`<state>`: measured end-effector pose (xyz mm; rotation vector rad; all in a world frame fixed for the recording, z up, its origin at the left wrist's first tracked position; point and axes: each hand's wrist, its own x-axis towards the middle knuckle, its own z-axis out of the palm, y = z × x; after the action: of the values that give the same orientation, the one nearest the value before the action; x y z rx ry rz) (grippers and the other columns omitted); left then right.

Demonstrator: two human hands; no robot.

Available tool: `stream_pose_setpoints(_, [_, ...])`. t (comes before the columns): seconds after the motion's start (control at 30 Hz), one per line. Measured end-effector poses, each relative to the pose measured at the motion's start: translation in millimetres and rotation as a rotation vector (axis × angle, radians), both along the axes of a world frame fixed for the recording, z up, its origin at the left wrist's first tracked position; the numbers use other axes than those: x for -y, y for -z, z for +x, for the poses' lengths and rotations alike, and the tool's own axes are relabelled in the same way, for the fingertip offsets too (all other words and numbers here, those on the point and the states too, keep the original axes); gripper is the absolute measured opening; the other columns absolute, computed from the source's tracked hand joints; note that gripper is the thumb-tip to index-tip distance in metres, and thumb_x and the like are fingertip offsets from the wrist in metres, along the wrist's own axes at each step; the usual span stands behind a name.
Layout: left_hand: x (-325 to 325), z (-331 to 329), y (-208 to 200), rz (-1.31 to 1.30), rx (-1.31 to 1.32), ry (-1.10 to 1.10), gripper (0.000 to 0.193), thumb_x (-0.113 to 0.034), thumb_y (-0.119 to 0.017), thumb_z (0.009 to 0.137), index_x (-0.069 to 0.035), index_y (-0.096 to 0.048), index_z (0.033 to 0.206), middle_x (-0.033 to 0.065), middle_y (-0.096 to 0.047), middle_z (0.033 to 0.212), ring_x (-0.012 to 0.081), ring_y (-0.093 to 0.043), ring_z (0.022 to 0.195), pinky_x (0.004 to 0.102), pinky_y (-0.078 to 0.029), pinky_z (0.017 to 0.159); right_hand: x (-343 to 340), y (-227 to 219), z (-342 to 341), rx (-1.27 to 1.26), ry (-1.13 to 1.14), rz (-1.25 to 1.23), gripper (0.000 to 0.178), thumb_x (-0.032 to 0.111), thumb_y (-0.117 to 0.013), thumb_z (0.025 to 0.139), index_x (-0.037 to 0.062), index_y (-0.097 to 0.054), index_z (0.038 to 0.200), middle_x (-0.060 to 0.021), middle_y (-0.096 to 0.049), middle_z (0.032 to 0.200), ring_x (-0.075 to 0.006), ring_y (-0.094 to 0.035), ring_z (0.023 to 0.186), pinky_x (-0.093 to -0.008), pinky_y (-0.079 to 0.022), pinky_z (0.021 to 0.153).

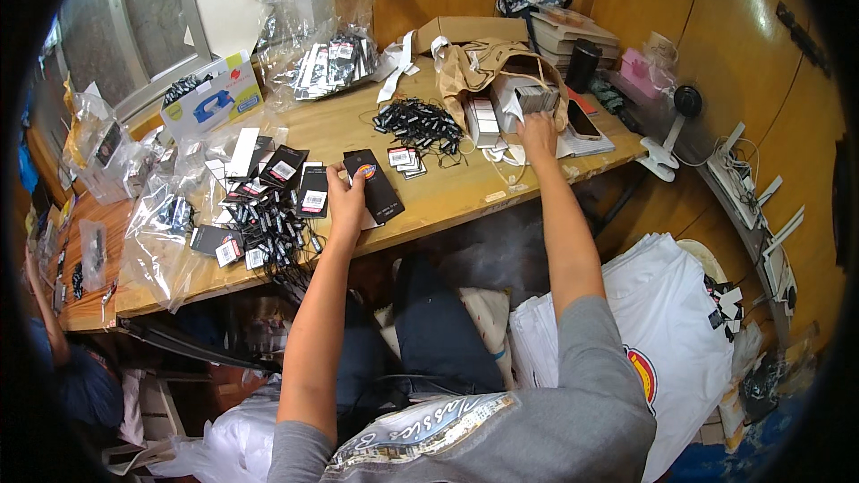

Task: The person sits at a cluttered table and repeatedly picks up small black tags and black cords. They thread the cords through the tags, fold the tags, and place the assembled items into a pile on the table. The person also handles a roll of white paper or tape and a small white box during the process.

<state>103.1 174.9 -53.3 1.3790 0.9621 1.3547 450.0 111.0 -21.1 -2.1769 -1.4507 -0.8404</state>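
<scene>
Black tag (381,191) pinched in left hand (347,195), thumb on its face, over the surface (306,130). Right hand (537,136), at the tag's 2 o'clock, is at the cards (535,98) in the paper bag (461,63); whether it grips any, cannot tell. Cords (418,123) heap at the tag's 1 o'clock; tag pile (267,207) at left hand's 9 o'clock. Phone (583,120): right hand's 2 o'clock.

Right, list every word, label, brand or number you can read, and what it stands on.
Wording and brands stay uncopied; the print stands here:
Black tag in the left hand: round coloured emblem; lower print too small to read.
White stickers on the piled tags: barcodes, small print unreadable.
White box with a blue appliance picture: red print, too small to read.
Grey T-shirt: large pale script lettering.
White garment: red-and-yellow emblem.
</scene>
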Motion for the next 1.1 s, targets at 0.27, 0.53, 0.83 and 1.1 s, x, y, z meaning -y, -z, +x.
stream_pose_setpoints(0.27, [-4,-4,8,0.0,0.005,0.002,0.025,-0.01,-0.052,0.077,-0.004,-0.039,0.099,0.0073,-0.052,0.061,0.0115,-0.048,0.051,0.0251,-0.038,0.046,13,-20,3,-0.673,-0.271,-0.016,0.036,0.036,-0.059,0.071,0.0034,-0.061,0.086,-0.0155,-0.06,0.078,-0.0296,-0.056,0.078,-0.0369,-0.043,0.067])
stream_pose_setpoints(0.53, [2,-7,-1,-0.033,-0.013,0.08,0.025,-0.008,-0.048,0.082,-0.004,-0.033,0.102,0.0117,-0.056,0.075,0.0127,-0.054,0.061,0.0223,-0.044,0.049,-13,-43,-35,-0.467,0.138,0.524,0.032,0.023,-0.071,0.06,0.0029,-0.055,0.079,-0.0171,-0.059,0.083,-0.0318,-0.056,0.078,-0.0387,-0.043,0.067])
stream_pose_setpoints(0.83, [1,-7,0,-0.042,-0.014,0.074,0.025,-0.006,-0.048,0.081,-0.005,-0.033,0.101,0.011,-0.056,0.075,0.0129,-0.055,0.061,0.0236,-0.045,0.05,-24,-37,-30,-0.777,0.257,0.592,0.04,0.022,-0.074,0.053,0.0052,-0.057,0.084,-0.0123,-0.06,0.081,-0.0287,-0.057,0.078,-0.0357,-0.044,0.069])
stream_pose_setpoints(1.1, [-1,-4,5,-0.012,-0.038,0.057,0.027,-0.007,-0.048,0.081,-0.006,-0.033,0.104,0.0106,-0.055,0.072,0.0125,-0.054,0.059,0.0232,-0.044,0.047,-19,-25,-27,-0.663,0.254,0.629,0.041,0.021,-0.07,0.054,0.0065,-0.057,0.09,-0.0132,-0.058,0.092,-0.0293,-0.054,0.088,-0.0363,-0.042,0.076])
